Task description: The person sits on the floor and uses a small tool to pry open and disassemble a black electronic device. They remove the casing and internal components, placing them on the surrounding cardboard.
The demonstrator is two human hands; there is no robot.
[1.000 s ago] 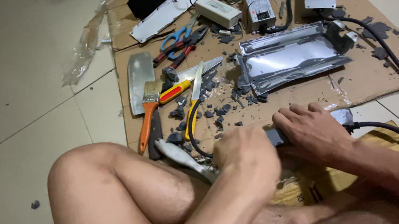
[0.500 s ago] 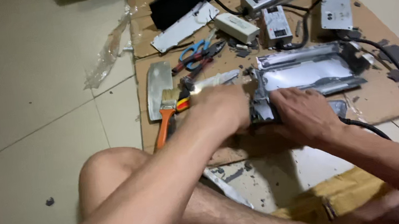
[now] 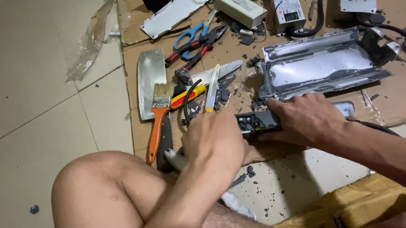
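My right hand [image 3: 308,120] presses down on and grips a dark, grey-potted electronic block [image 3: 260,121] lying at the near edge of a cardboard sheet [image 3: 405,96]. A black cable [image 3: 383,126] runs from the block under my right forearm. My left hand [image 3: 214,143] is closed around a tool whose pale handle end [image 3: 172,157] sticks out to the left. That fist sits against the block's left end. The tool's tip is hidden by the fingers. My bare knee [image 3: 100,192] is just below the left hand.
An opened silver metal casing [image 3: 319,65] lies just beyond the block. To the left are a cleaver [image 3: 150,76], an orange-handled paintbrush [image 3: 156,127], a yellow-red screwdriver [image 3: 188,96], blue scissors [image 3: 193,31] and red pliers [image 3: 196,53]. Dark chips litter the cardboard and floor tiles.
My left hand, which lay over the block half a second ago, has drawn back to the block's left end. My right hand has stayed on the block.
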